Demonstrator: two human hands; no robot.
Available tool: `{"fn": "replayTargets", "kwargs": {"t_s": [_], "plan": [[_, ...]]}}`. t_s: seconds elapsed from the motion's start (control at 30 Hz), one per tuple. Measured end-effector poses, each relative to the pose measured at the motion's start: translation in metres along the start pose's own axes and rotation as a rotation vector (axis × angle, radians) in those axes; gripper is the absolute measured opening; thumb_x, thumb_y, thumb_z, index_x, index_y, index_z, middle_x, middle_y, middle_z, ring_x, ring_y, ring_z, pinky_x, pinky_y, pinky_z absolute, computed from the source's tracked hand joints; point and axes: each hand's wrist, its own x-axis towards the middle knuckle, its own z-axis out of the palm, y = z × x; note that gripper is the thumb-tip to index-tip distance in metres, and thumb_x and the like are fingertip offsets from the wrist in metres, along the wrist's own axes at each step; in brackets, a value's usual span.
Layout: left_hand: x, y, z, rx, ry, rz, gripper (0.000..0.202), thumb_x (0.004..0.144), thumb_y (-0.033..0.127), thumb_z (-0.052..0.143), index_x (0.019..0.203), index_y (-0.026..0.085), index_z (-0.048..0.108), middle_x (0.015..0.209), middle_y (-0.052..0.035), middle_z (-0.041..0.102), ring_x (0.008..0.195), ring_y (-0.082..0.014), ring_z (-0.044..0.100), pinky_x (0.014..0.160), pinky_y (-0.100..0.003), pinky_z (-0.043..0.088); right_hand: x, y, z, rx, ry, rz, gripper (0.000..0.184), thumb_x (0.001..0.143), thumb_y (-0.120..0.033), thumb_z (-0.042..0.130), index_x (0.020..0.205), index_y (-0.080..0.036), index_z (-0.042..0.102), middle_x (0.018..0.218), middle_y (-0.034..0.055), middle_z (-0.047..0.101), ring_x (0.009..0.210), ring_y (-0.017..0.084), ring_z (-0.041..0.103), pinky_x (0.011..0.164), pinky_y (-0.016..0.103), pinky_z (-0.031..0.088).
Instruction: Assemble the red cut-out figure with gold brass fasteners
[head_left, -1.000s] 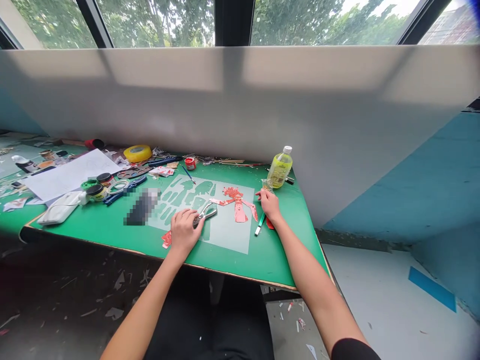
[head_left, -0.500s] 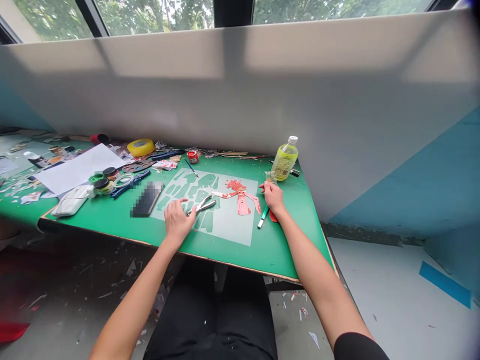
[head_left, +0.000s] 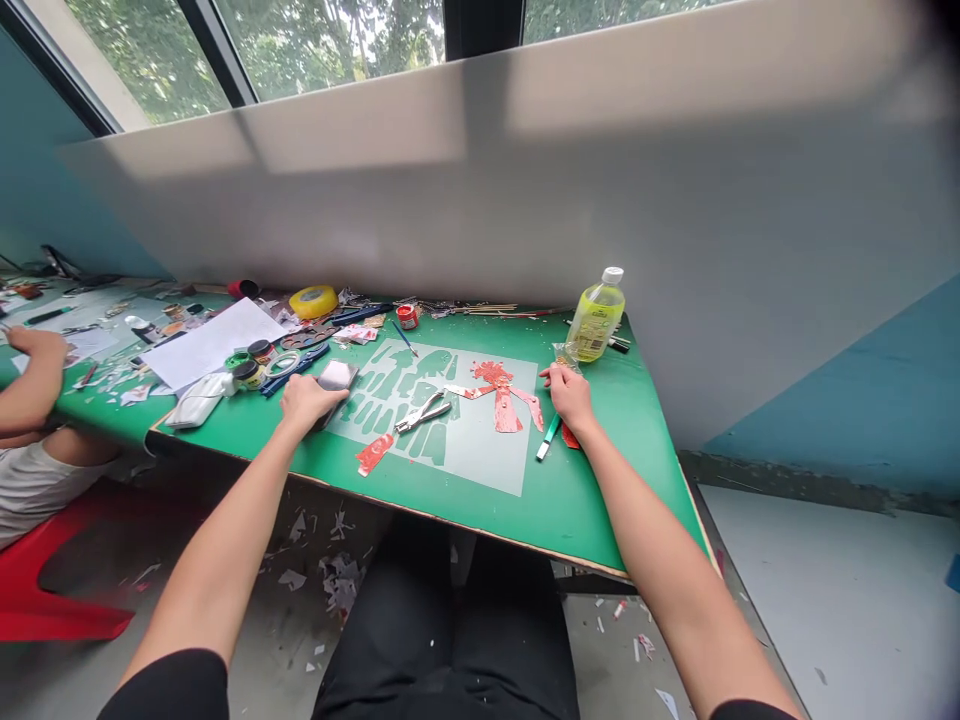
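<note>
My left hand is closed around the near-left side of a dark phone-like slab, its thumb along the lower edge. Silver pliers lie to its right on a translucent sheet with cut-out shapes. Close by is a loose red patterned piece. A red and pink paper figure rests on the sheet's right part. My right hand pinches a small clear plastic bag; its contents are too small to name. Beside that wrist lies a green-handled craft knife, partly over another red piece.
A bottle of yellow liquid stands behind my right hand. Left of the phone-like slab are paint jars, a white bottle, white paper and yellow tape. Another person's arm is at far left, above a red stool.
My left hand has moved left from the pliers to the phone-like slab, uncovering the red piece. My right hand stays at the bag. The view has swung left, bringing in another person.
</note>
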Motion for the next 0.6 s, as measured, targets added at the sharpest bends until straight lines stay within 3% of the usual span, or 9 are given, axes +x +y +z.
{"fn": "replayTargets", "kwargs": {"t_s": [0.1,0.2,0.43,0.6], "plan": [[-0.014,0.005,-0.005,0.001,0.125,0.065,0.081,0.072,0.063,0.074,0.132,0.01,0.067,0.133,-0.0248,0.062,0.128,-0.0449,0.058,0.101,-0.051,0.054,0.001,0.002,0.0,-0.002,-0.004,0.0,0.073,0.095,-0.078,0.036,0.083,-0.019,0.077,0.077,0.0102,0.073,0.076,0.025,0.063,0.075,0.037,0.046],[-0.021,0.006,-0.01,0.005,0.182,0.158,0.079,0.078,0.057,0.071,0.139,0.009,0.06,0.136,-0.0237,0.059,0.132,-0.0425,0.053,0.105,-0.049,0.052,0.001,0.002,0.0,-0.011,-0.003,-0.004,0.073,0.095,-0.078,0.036,0.083,-0.019,0.078,0.077,0.0102,0.073,0.075,0.025,0.063,0.074,0.037,0.045],[-0.021,0.001,-0.013,0.044,0.184,0.164,0.078,0.079,0.056,0.071,0.14,0.01,0.059,0.136,-0.0237,0.058,0.131,-0.0416,0.053,0.104,-0.047,0.052,0.001,0.0,-0.001,-0.018,-0.008,0.006,0.074,0.092,-0.079,0.034,0.082,-0.018,0.077,0.078,0.011,0.073,0.074,0.025,0.062,0.074,0.037,0.044],[-0.02,0.001,-0.013,0.05,0.118,0.114,0.078,0.075,0.06,0.072,0.135,0.011,0.065,0.133,-0.0227,0.06,0.129,-0.0426,0.056,0.105,-0.048,0.052,-0.001,-0.002,0.0,-0.012,0.0,0.006,0.072,0.092,-0.077,0.035,0.08,-0.019,0.075,0.077,0.0107,0.072,0.075,0.025,0.063,0.074,0.037,0.045]]}}
